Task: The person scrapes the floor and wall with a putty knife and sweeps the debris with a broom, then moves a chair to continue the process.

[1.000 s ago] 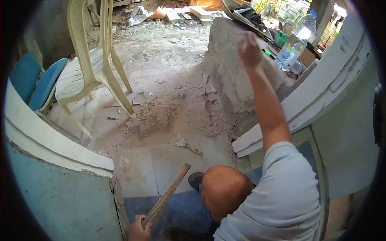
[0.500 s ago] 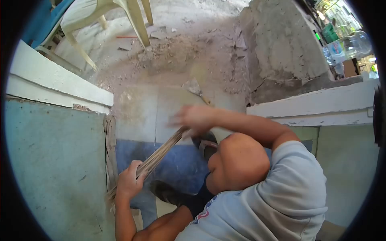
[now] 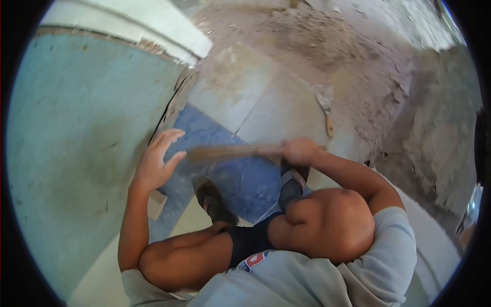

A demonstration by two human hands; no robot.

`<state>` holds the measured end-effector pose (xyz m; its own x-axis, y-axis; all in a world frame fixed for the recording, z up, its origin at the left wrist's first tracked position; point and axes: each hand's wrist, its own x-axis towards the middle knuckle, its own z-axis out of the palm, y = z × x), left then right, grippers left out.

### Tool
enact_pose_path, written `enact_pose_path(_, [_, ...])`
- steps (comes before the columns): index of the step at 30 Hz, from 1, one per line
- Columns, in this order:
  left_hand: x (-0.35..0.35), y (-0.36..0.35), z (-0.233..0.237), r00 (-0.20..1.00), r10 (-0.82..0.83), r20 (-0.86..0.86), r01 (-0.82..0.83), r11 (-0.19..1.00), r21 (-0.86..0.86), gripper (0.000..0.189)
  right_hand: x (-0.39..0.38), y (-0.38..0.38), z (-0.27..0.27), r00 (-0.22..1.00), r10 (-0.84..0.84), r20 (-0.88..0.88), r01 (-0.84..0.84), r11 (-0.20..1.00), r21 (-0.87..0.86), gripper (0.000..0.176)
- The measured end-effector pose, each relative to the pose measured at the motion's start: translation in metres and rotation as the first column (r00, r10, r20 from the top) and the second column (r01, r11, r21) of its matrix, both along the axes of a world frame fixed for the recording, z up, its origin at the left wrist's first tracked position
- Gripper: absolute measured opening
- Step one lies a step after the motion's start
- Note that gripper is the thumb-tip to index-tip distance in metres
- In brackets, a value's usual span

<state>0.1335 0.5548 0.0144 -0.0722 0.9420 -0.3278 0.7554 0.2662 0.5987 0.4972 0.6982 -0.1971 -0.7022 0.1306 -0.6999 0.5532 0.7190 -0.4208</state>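
My right hand [image 3: 302, 151] is closed around one end of a stick broom [image 3: 232, 152], a bundle of thin brown sticks held almost level above the floor. The broom is slightly smeared by motion. Just off its free end, to the left, my left hand [image 3: 155, 165] is open, thumb and fingers apart, with nothing in it. Beneath the broom are blue floor tiles [image 3: 243, 187], where my feet rest as I squat.
A putty knife [image 3: 328, 120] with a wooden handle lies on the pale tiles ahead. Dirt and rubble [image 3: 327, 38] cover the floor beyond. On the left stands a greenish panel [image 3: 92, 133] below a white ledge [image 3: 133, 18]; a rough concrete block [image 3: 434, 123] is on the right.
My left hand has let go of the broom, and my right hand now grips it. The broom has swung from slanted to nearly level. My view has turned down and left.
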Motion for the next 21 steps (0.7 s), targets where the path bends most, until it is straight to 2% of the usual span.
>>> enact_pose_path(1, [-0.002, -0.005, 0.004, 0.999, 0.04, -0.008, -0.04, 0.999, -0.006, 0.044, 0.002, 0.026, 0.007, 0.998, -0.049, 0.04, 0.048, 0.998, 0.041, 0.024])
enact_pose_path(2, [-0.004, -0.01, 0.009, 0.996, 0.09, 0.025, -0.09, 0.996, -0.017, 0.044, 0.018, 0.049, -0.011, 0.976, -0.211, -0.054, 0.214, 0.975, 0.063, 0.023])
enact_pose_path(3, [-0.006, -0.018, 0.012, 0.989, 0.138, 0.059, -0.137, 0.99, -0.028, 0.043, 0.024, 0.073, -0.011, 0.897, -0.44, 0.049, 0.419, 0.88, 0.224, 0.031])
enact_pose_path(4, [-0.008, -0.029, 0.013, 0.984, 0.168, 0.056, -0.166, 0.986, -0.032, 0.043, 0.041, 0.091, 0.0, 0.784, -0.596, -0.174, 0.62, 0.76, 0.194, 0.032])
enact_pose_path(6, [-0.014, -0.047, 0.012, 0.973, 0.205, 0.109, -0.199, 0.978, -0.059, 0.042, 0.041, 0.105, 0.065, 0.477, -0.763, -0.437, 0.831, 0.553, -0.059, 0.037])
enact_pose_path(7, [-0.015, -0.053, 0.011, 0.969, 0.224, 0.103, -0.219, 0.974, -0.057, 0.042, 0.034, 0.096, 0.099, 0.342, -0.815, -0.467, 0.844, 0.485, -0.229, 0.043])
enact_pose_path(8, [-0.016, -0.058, 0.009, 0.956, 0.265, 0.125, -0.257, 0.963, -0.075, 0.041, 0.032, 0.087, 0.102, 0.433, -0.85, -0.299, 0.827, 0.507, -0.242, 0.046])
enact_pose_path(10, [-0.02, -0.063, 0.007, 0.943, 0.297, 0.146, -0.286, 0.953, -0.096, 0.04, 0.029, 0.069, 0.092, 0.67, -0.669, -0.322, 0.565, 0.741, -0.363, 0.053])
enact_pose_path(12, [-0.023, -0.064, 0.006, 0.978, 0.206, 0.038, -0.203, 0.977, -0.063, 0.039, -0.001, 0.057, 0.086, 0.843, -0.466, -0.27, 0.289, 0.815, -0.502, 0.053])
enact_pose_path(13, [-0.025, -0.066, 0.008, 0.979, 0.201, 0.034, -0.198, 0.978, -0.065, 0.039, -0.011, 0.053, 0.058, 0.839, -0.423, -0.344, 0.205, 0.829, -0.52, 0.053])
enact_pose_path(15, [-0.027, -0.065, 0.01, 0.975, 0.217, 0.038, -0.214, 0.975, -0.058, 0.038, -0.029, 0.061, -0.008, 0.742, -0.38, -0.552, 0.313, 0.925, -0.216, 0.054])
enact_pose_path(16, [-0.025, -0.067, 0.009, 0.977, 0.21, 0.046, -0.207, 0.976, -0.062, 0.038, -0.044, 0.08, 0.005, 0.753, -0.534, -0.385, 0.495, 0.845, -0.202, 0.053])
enact_pose_path(17, [-0.026, -0.07, 0.009, 0.971, 0.235, 0.048, -0.231, 0.969, -0.087, 0.038, -0.047, 0.088, 0.028, 0.688, -0.69, -0.226, 0.633, 0.723, -0.279, 0.053])
enact_pose_path(18, [-0.03, -0.07, 0.012, 0.966, 0.254, 0.04, -0.249, 0.962, -0.108, 0.037, -0.05, 0.096, 0.051, 0.574, -0.816, -0.068, 0.765, 0.564, -0.312, 0.053])
enact_pose_path(19, [-0.033, -0.071, 0.013, 0.971, 0.238, 0.027, -0.234, 0.967, -0.104, 0.037, -0.043, 0.086, 0.071, 0.559, -0.826, -0.076, 0.77, 0.551, -0.322, 0.053])
enact_pose_path(21, [-0.039, -0.079, 0.015, 0.968, 0.245, 0.044, -0.242, 0.968, -0.071, 0.037, -0.031, 0.054, 0.103, 0.457, -0.89, -0.001, 0.795, 0.408, -0.448, 0.054])
